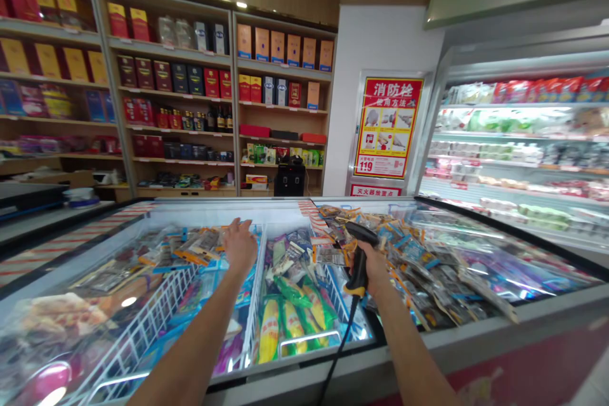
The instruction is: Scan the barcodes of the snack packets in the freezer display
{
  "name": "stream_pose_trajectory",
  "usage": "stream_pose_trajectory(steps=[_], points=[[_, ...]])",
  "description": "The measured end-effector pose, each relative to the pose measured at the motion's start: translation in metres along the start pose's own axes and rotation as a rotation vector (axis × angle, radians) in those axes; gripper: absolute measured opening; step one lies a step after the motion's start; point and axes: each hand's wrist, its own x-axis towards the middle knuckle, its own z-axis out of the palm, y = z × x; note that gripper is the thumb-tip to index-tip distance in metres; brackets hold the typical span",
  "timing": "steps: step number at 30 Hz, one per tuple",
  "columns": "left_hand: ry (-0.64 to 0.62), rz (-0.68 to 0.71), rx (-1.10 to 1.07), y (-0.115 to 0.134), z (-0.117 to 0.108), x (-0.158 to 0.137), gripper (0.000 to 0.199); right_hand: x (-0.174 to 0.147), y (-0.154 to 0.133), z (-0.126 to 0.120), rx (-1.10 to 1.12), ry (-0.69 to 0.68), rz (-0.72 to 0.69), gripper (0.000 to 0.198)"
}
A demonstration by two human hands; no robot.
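Observation:
My right hand [375,266] is wrapped round the grip of a black and yellow barcode scanner [358,274], its cable running down toward me. The scanner's head is over small packets [328,256] with orange edges. My left hand [239,244] is stretched over the chest freezer [280,200], fingers apart and nothing visible in them. Just left of it lie more orange-edged packets [200,245]. Between my arms, bagged corn cobs [294,323] in green and yellow wrapping lie inside the freezer.
White wire dividers [137,330] split the freezer. On the right, many packets [428,273] are heaped on the glass lid. Behind are shelves with boxed goods [164,76], a red fire hydrant sign [387,127] and a lit refrigerated display [518,155]. A counter [52,222] stands at left.

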Motion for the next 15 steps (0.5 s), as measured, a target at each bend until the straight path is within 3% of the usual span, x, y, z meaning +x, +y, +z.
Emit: stream_pose_trajectory(steps=[4,8,11,15], points=[[-0.306,0.246,-0.162,0.069,0.026,-0.028,0.037,-0.004,-0.001,-0.006,-0.019,0.001,-0.036,0.025],[-0.567,0.118,-0.105,0.115,0.049,-0.063,0.045,-0.008,0.0,-0.01,-0.028,0.005,-0.011,0.025],[-0.58,0.078,-0.072,0.126,0.057,-0.074,0.05,-0.01,0.002,-0.012,-0.041,0.008,0.004,0.028],[-0.549,-0.055,-0.268,0.106,0.063,-0.062,0.039,-0.009,0.007,-0.005,-0.018,-0.001,0.045,0.025]])
